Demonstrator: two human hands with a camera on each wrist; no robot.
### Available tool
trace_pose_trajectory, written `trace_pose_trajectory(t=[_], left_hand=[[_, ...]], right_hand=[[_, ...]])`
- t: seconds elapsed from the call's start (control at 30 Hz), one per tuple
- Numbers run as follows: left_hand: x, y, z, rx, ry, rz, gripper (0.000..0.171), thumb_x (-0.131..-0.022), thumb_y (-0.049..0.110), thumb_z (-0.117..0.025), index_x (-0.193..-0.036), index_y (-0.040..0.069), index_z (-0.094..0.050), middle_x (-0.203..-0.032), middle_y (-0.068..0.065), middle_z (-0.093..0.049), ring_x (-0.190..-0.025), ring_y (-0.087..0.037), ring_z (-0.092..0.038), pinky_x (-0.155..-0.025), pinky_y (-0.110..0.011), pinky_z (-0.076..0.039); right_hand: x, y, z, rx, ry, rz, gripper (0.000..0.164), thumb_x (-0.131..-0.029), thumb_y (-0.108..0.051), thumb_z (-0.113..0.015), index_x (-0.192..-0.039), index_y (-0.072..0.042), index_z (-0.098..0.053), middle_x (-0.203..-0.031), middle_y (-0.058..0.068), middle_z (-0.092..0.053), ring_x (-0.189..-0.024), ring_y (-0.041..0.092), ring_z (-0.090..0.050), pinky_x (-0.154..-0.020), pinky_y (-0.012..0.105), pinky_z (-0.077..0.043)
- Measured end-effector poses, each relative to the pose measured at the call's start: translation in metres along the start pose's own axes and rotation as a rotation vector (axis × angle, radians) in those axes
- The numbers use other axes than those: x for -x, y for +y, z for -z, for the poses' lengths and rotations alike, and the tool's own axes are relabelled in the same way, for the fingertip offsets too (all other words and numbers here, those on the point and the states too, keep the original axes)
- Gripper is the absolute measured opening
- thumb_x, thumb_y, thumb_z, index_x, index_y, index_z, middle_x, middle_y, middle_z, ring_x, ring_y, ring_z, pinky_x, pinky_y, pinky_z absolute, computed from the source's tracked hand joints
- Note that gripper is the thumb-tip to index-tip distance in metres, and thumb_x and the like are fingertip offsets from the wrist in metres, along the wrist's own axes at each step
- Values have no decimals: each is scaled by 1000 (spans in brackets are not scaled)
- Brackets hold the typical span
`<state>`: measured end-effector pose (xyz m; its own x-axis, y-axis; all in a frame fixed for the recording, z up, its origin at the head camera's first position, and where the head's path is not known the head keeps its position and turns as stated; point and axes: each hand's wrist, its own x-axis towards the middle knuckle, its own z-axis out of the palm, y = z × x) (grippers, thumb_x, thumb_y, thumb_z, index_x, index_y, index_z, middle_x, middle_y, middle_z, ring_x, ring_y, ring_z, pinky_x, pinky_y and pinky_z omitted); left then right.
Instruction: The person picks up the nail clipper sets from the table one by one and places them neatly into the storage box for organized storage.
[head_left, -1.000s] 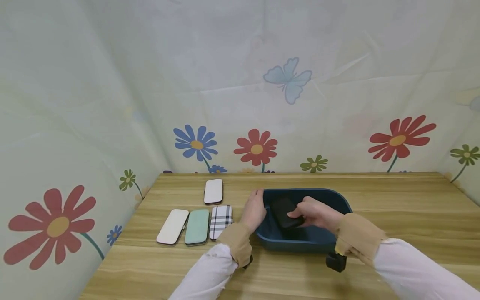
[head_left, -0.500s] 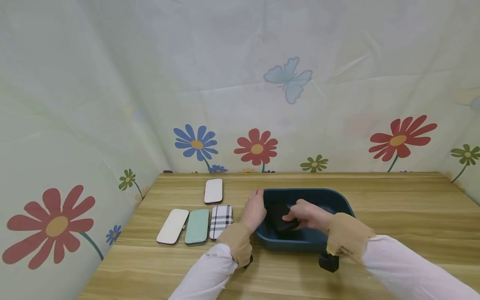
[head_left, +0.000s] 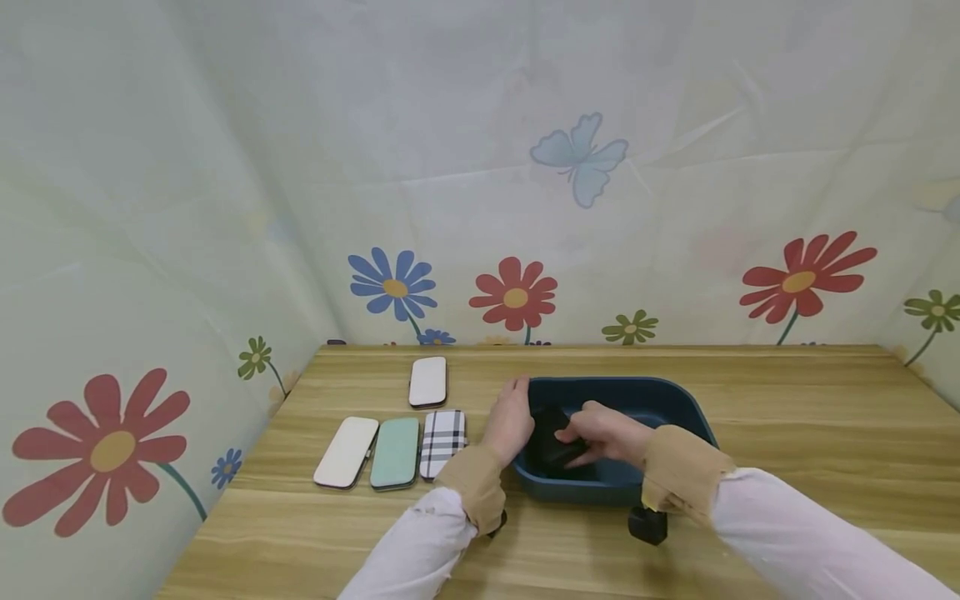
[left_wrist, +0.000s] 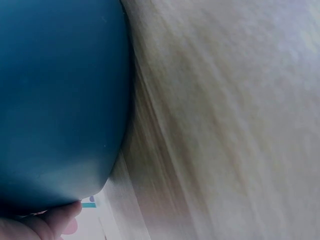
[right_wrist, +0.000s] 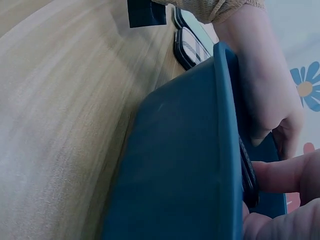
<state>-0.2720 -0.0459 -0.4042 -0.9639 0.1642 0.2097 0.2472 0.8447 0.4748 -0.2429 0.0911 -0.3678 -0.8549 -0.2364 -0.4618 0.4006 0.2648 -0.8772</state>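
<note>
A dark blue plastic basin (head_left: 678, 417) sits on the table. My left hand (head_left: 510, 421) grips its left end; in the left wrist view the fingers (left_wrist: 62, 217) lie against the basin's wall (left_wrist: 60, 110). Inside the basin, at its left end, my right hand (head_left: 603, 433) pinches a flat black case (head_left: 553, 442) between thumb and fingers. The right wrist view shows only the case's edge (right_wrist: 248, 175), just behind the basin's near rim (right_wrist: 227, 135). Most of the case is hidden in the dark interior.
Left of the basin lie a white case (head_left: 346, 452), a mint green case (head_left: 395, 452) and a plaid case (head_left: 442, 443) in a row. Behind them rests another white case (head_left: 428, 382). A flower-printed curtain (head_left: 450, 208) hangs behind the wooden table (head_left: 810, 417).
My right hand has moved left and lower inside the basin with the black case. The left hand has stayed on the basin's left end.
</note>
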Motion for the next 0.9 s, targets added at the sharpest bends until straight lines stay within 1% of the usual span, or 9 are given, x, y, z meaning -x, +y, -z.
trace_pose_trajectory(t=[0.2,0.3,0.37,0.43,0.57,0.63,0.77,0.9], left_hand=[[0,0,0,0,-3,-1,52,-79,-6,-61,-128,-2,-43,-123,-20,-45,-108,-29,-49,-89,-38,-41],[0,1,1,2,-15,11,52,-80,-5,-61,-128,-2,-42,-125,-20,-44,-109,-29,-48,-89,-37,-40],[0,1,1,3,-23,20,52,-81,-5,-61,-129,-1,-42,-125,-19,-44,-110,-29,-48,-90,-37,-40],[-1,1,1,3,-34,30,52,-82,-4,-60,-130,-1,-41,-126,-19,-43,-111,-28,-47,-91,-37,-39],[-1,2,1,13,-39,38,51,-83,-4,-59,-130,-1,-41,-127,-19,-43,-111,-28,-47,-90,-37,-39],[0,2,1,14,-36,39,51,-82,-5,-59,-130,-1,-41,-126,-19,-43,-111,-28,-47,-90,-37,-39],[0,2,2,13,-31,34,51,-82,-6,-59,-130,-1,-42,-125,-19,-44,-110,-28,-48,-90,-37,-40],[0,2,2,22,-34,32,52,-81,-6,-59,-130,-2,-41,-126,-20,-43,-110,-28,-48,-90,-37,-40]], right_hand=[[-2,-2,2,-49,-35,-24,37,-88,7,-47,-117,19,-28,-91,27,-50,-79,32,-60,-67,40,-51],[-2,-4,2,-46,-47,-32,34,-89,5,-46,-116,19,-31,-79,21,-50,-77,33,-61,-66,41,-51],[-2,-4,2,-21,-54,-32,29,-89,5,-46,-112,18,-35,-75,18,-51,-75,32,-61,-66,41,-51],[-2,-5,3,40,-55,-28,24,-89,2,-47,-107,17,-41,-73,16,-55,-71,29,-61,-64,40,-52],[-3,-6,2,152,-47,-39,16,-89,-2,-49,-97,13,-49,-76,17,-60,-62,22,-60,-60,33,-53],[-3,-7,2,172,-46,-53,16,-89,-3,-50,-96,12,-50,-77,17,-60,-59,19,-59,-59,31,-53],[-4,-10,2,153,-55,-91,18,-90,-1,-49,-101,13,-49,-79,19,-60,-57,19,-60,-62,31,-52],[-6,-13,0,143,-73,-104,22,-89,0,-48,-105,15,-47,-82,23,-60,-55,20,-61,-62,31,-52]])
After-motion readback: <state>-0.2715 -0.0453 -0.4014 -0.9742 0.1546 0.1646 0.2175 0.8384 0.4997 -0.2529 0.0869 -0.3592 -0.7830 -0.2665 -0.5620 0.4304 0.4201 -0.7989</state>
